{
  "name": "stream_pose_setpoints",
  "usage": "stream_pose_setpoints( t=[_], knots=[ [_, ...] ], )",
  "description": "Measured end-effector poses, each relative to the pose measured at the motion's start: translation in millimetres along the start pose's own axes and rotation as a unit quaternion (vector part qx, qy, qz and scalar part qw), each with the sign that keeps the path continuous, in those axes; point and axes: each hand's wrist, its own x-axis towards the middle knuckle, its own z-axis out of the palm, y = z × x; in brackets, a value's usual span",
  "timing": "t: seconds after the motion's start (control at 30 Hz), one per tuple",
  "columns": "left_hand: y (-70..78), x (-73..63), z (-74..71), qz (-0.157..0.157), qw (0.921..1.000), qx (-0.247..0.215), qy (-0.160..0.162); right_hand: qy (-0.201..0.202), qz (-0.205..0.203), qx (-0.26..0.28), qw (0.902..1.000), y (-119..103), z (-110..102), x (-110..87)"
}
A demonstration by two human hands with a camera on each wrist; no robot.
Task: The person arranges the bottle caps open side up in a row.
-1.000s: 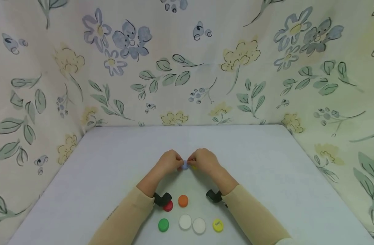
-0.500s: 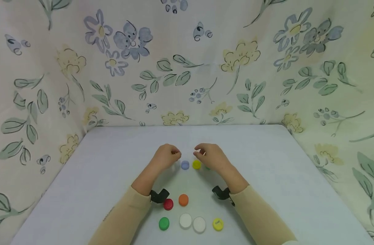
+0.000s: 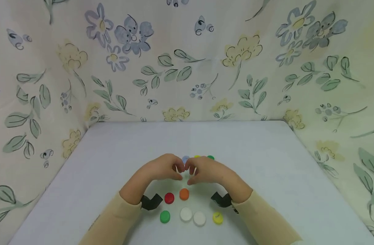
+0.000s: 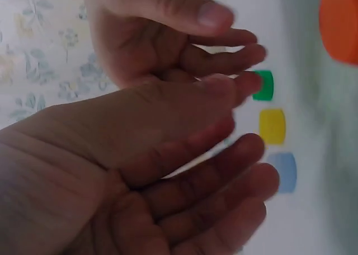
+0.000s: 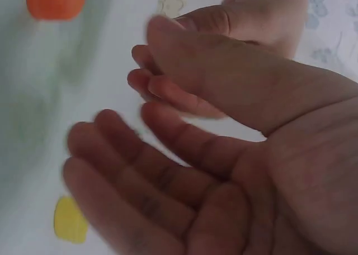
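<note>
My left hand [image 3: 165,167] and right hand [image 3: 209,170] hover over the middle of the table, fingertips close together. Their fingers bend loosely and hold nothing. Just beyond them a light blue bottle cap [image 3: 185,158], a yellow cap [image 3: 197,157] and a green cap [image 3: 210,158] form a row, partly hidden by the hands in the head view. In the left wrist view the same blue cap [image 4: 284,173], yellow cap [image 4: 272,126] and green cap [image 4: 264,85] show past the fingertips. On the near side of the hands lie an orange cap [image 3: 184,194] and a red cap [image 3: 169,198].
Closest to the person lie another green cap [image 3: 165,216], a white cap [image 3: 185,214], a second white cap [image 3: 199,218] beside it and another yellow cap [image 3: 217,218]. Flowered cloth [image 3: 174,92] hangs behind and beside the white table [image 3: 128,143].
Both hands were at the blue cap, fingertips touching it, then let go and drew apart. Now they have come back toward the person and together. The far row of caps is uncovered more.
</note>
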Motion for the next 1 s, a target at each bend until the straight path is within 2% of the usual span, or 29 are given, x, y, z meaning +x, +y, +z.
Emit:
stream_pose_setpoints(
  t=[0.17, 0.3, 0.4, 0.57, 0.8, 1.0],
  knots=[
    [16.3, -0.1, 10.1, -0.026, 0.9973, 0.053, -0.044, -0.048, 0.031, -0.037, 0.9977, -11, 7, -2.3],
    [23.3, -1.3, 18.0, -0.067, 0.992, 0.088, -0.061, -0.057, 0.05, -0.056, 0.9956, -13, 16, -2.1],
    [23.5, -2.8, 24.3, -0.087, 0.9883, 0.101, -0.075, -0.06, 0.048, -0.064, 0.995, -13, 24, -0.4],
    [20.6, -2.3, 32.5, -0.085, 0.9862, 0.107, -0.093, -0.06, 0.043, -0.075, 0.9945, -11, 36, 3.3],
    [16.3, -1.9, 30.5, -0.077, 0.9871, 0.111, -0.087, -0.063, 0.049, -0.054, 0.9954, -9, 35, 4.1],
    [5.0, 1.8, 16.8, -0.026, 0.9941, 0.063, -0.084, -0.066, 0.043, -0.018, 0.9968, -2, 24, 5.5]
  ],
)
